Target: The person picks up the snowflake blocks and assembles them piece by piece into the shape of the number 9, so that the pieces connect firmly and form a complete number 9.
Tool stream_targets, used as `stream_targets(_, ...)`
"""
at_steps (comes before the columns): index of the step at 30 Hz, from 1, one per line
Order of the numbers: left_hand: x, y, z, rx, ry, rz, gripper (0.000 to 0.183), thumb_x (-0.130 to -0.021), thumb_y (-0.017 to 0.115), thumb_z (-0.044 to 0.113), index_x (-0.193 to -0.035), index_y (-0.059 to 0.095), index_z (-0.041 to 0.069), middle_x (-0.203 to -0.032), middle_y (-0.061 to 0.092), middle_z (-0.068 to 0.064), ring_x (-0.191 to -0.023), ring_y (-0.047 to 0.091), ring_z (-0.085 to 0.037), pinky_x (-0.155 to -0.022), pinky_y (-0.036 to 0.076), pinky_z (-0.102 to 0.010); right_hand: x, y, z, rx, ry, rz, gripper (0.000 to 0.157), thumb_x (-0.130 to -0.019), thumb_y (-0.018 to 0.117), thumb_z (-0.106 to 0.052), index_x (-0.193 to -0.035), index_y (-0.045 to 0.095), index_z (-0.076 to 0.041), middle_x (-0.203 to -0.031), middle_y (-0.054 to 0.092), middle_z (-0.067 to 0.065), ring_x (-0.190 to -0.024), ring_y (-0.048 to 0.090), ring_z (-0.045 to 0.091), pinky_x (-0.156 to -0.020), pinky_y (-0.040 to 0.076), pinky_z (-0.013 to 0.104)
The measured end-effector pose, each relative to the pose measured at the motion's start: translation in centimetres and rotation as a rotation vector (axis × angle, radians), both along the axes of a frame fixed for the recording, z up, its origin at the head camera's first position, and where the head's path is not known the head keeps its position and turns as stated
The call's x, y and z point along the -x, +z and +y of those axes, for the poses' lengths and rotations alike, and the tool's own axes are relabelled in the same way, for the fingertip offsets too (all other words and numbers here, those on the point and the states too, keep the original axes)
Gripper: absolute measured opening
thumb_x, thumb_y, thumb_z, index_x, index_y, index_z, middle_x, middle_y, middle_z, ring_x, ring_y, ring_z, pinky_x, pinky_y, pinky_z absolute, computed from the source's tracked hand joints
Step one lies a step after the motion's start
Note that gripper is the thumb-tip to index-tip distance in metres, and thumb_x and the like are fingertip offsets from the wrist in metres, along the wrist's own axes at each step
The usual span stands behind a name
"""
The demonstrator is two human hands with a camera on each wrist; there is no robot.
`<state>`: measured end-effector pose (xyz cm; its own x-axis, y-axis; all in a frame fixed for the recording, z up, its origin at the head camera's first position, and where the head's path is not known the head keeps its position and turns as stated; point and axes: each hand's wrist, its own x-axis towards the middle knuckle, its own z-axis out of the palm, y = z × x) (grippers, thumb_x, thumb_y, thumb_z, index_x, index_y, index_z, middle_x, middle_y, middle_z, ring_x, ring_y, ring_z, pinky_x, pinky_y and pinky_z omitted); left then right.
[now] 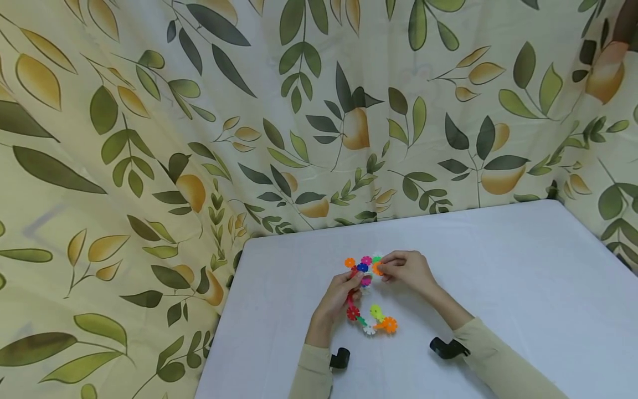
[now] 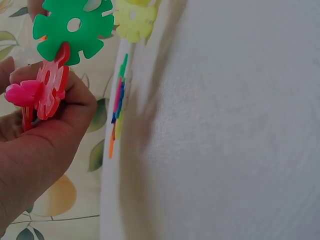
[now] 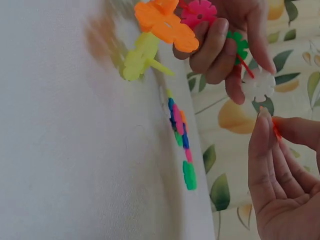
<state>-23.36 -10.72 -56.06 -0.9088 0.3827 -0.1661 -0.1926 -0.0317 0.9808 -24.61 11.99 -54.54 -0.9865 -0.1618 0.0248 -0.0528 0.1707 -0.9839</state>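
Several notched plastic discs, shaped like flowers, are joined into a chain hanging from my left hand [image 1: 335, 299]. Its fingers grip the chain near a red disc [image 2: 52, 90] and a pink disc [image 2: 22, 93]. A green disc [image 2: 75, 27] stands above them. At the chain's lower end are a white disc [image 1: 369, 330], an orange disc [image 1: 390, 325] and a yellow disc [image 3: 140, 59]. My right hand [image 1: 411, 270] pinches a single orange disc [image 3: 277, 131], seen nearly edge-on, between thumb and fingers. Just apart from it, another white disc [image 3: 259, 86] sticks out by the left fingers.
Loose discs [image 3: 179, 122] of several colours lie on the white tabletop [image 1: 498, 266] behind the hands. A leaf-patterned curtain [image 1: 319, 138] hangs along the back and left of the table. Black devices [image 1: 448, 348] sit at both wrists.
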Motion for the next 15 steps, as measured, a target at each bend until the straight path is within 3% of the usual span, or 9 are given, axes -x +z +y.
stream_targets(8,-0.07,-0.01,0.29,-0.008,0.016,0.011,0.040,-0.108,0.059,0.032,-0.107,0.052,-0.008,-0.081,0.045,-0.002,-0.068,0.046,-0.014,-0.061,0.040,-0.023,-0.59,0.54,-0.07,0.076,0.014,-0.054,0.029,-0.094,0.079,-0.014,-0.109,0.069,0.009,-0.089,0.077,0.019,-0.074,0.076,0.031,-0.071,0.063,0.042)
stream_targets(15,-0.19,0.08,0.56,-0.007,0.029,0.001,0.046,-0.108,0.058,0.032,-0.116,0.050,-0.013,-0.081,0.046,-0.001,-0.066,0.047,-0.013,-0.060,0.042,-0.022,-0.62,0.30,0.16,0.110,0.026,-0.044,0.029,-0.093,0.079,-0.012,-0.108,0.069,0.011,-0.089,0.077,0.020,-0.073,0.076,0.031,-0.072,0.063,0.044)
